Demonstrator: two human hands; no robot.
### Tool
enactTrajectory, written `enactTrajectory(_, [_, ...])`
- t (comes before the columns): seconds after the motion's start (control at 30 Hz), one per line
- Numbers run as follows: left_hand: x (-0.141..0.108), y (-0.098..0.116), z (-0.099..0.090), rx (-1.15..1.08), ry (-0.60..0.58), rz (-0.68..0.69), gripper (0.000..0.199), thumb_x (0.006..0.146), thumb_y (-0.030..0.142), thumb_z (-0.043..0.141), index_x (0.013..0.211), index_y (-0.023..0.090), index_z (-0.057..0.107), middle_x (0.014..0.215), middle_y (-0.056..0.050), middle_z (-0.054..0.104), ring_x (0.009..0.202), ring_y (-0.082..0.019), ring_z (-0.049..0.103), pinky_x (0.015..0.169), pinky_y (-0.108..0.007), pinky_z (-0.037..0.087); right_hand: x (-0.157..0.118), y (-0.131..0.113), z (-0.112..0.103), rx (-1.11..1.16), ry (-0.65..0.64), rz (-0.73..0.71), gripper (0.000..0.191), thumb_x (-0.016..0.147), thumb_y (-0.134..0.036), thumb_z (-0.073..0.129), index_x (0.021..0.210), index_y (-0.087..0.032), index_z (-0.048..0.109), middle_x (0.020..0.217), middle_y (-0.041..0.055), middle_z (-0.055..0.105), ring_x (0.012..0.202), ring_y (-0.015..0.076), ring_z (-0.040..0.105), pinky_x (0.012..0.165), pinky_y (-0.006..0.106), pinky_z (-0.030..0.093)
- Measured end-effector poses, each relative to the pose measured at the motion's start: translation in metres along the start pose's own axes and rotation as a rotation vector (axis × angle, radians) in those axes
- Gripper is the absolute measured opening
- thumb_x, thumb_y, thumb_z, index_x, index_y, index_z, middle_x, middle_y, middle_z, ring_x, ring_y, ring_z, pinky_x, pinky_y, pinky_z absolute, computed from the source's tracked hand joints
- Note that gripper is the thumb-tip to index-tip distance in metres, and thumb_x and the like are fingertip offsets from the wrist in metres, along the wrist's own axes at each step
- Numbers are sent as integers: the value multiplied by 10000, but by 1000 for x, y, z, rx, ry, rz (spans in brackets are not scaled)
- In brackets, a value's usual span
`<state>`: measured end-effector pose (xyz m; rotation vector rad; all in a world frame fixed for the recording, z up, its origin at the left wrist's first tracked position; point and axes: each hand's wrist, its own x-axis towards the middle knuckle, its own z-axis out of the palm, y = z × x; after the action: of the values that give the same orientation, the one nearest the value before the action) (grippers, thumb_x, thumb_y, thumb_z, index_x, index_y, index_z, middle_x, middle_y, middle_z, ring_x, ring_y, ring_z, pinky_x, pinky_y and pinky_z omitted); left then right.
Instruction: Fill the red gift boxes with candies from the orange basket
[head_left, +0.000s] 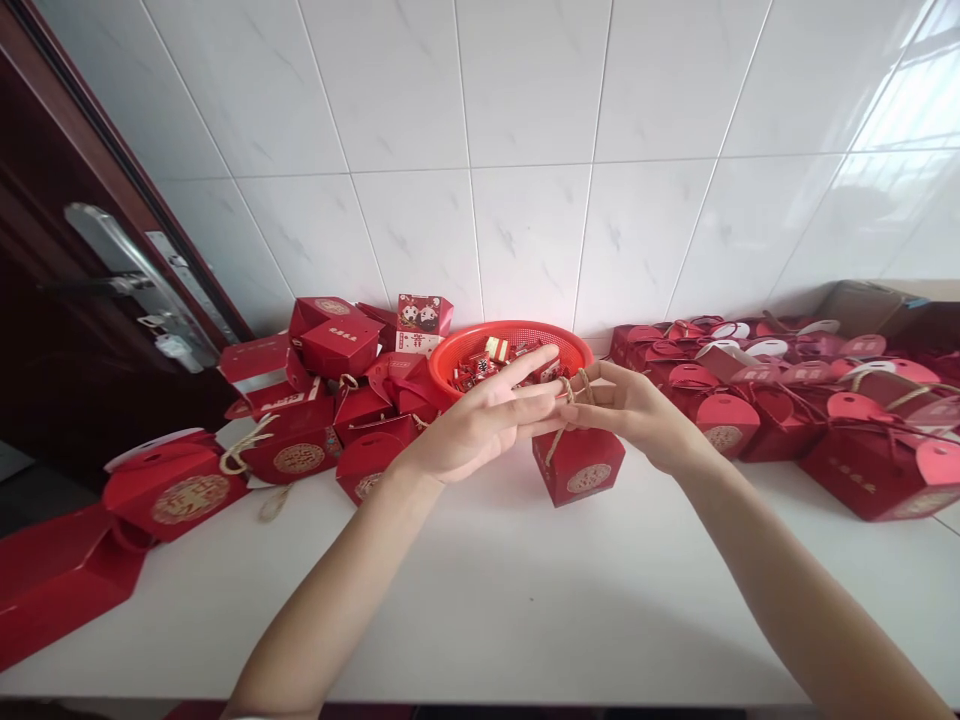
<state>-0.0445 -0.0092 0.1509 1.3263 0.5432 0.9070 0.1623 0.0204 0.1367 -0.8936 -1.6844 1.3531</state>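
Observation:
A small red gift box point(579, 466) with a round gold emblem stands on the white table beneath my hands. Its beige twine cord point(554, 446) runs up from the top to my fingers. My right hand point(626, 405) pinches the cord, thumb and curled fingers close together. My left hand point(495, 412) reaches in from the other side with index finger and thumb stretched apart; its other fingertips meet the cord and my right fingers. Whether those left fingertips grip the cord is partly hidden. Just behind, a red plastic basket point(442, 365) holds small wrapped sweets point(474, 372).
Several red boxes point(300, 452) are piled on the left, some with twine. Rows of closed red boxes point(772, 410) fill the right side, near a cardboard carton point(862, 305). A tiled wall point(525, 230) bounds the back; a dark door point(52, 270) stands left.

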Motion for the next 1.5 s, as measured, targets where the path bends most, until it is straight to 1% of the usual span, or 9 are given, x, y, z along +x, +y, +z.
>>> enactTrajectory(0.23, [3,-8,-3,245,-21,30,818,892,286,681,1582,316,244,1638,-66,301,1525,-294,229,1188,-456,325,12,11,14,38,168,-30,270,691,-261,716,839,-225,493,706,-21,687,671,186,682,665,324,517])
enactTrajectory(0.5, [13,-35,-3,917,315,87,847,767,309,793,1506,291,381,1343,-91,611,1251,-289,563,1071,-451,448,13,16,16,95,225,-46,84,660,-221,648,712,-193,588,647,-22,649,623,143,620,654,287,517])
enactTrajectory(0.73, [24,-60,1,1004,159,40,701,844,294,679,1485,253,398,1187,-87,658,1078,-263,616,935,-422,502,-4,17,6,96,263,-75,78,711,-238,650,708,-198,583,644,-14,665,665,150,651,721,288,523])
enactTrajectory(0.87, [25,-63,5,936,134,166,550,851,412,683,1351,250,519,1222,-75,643,1096,-233,593,926,-364,483,-25,19,-15,56,412,-114,122,717,-264,694,729,-196,593,626,-17,646,642,134,621,675,263,502])
enactTrajectory(0.97, [29,-72,7,865,210,227,231,867,421,639,928,199,626,915,-28,662,855,-174,593,773,-299,468,-48,17,-39,65,560,-176,170,691,-281,746,729,-191,607,638,-17,632,598,119,593,608,248,485])
enactTrajectory(1.07, [34,-97,7,789,202,135,327,852,419,606,638,192,508,650,22,527,646,-130,477,628,-270,398,-71,15,-71,82,759,-207,198,634,-269,783,729,-185,631,643,-19,624,546,102,559,544,234,469])
enactTrajectory(1.2, [37,-143,8,667,132,-49,403,800,459,600,561,202,402,558,56,360,565,-105,338,553,-259,309,-89,21,-118,68,1072,-204,170,575,-200,757,687,-168,633,617,-16,603,541,105,560,503,219,451])
enactTrajectory(1.3, [36,-165,10,630,55,-123,382,780,451,594,558,200,410,561,55,361,558,-103,326,541,-259,289,-88,36,-149,0,1276,-252,108,584,-126,681,628,-169,592,594,-31,576,529,87,534,537,219,456])
enactTrajectory(1.5, [32,-168,14,644,10,-123,348,772,419,597,565,198,426,584,40,402,571,-110,359,550,-264,311,-77,59,-177,-67,1327,-139,121,658,-100,634,658,-200,565,564,-25,570,524,117,521,554,262,419])
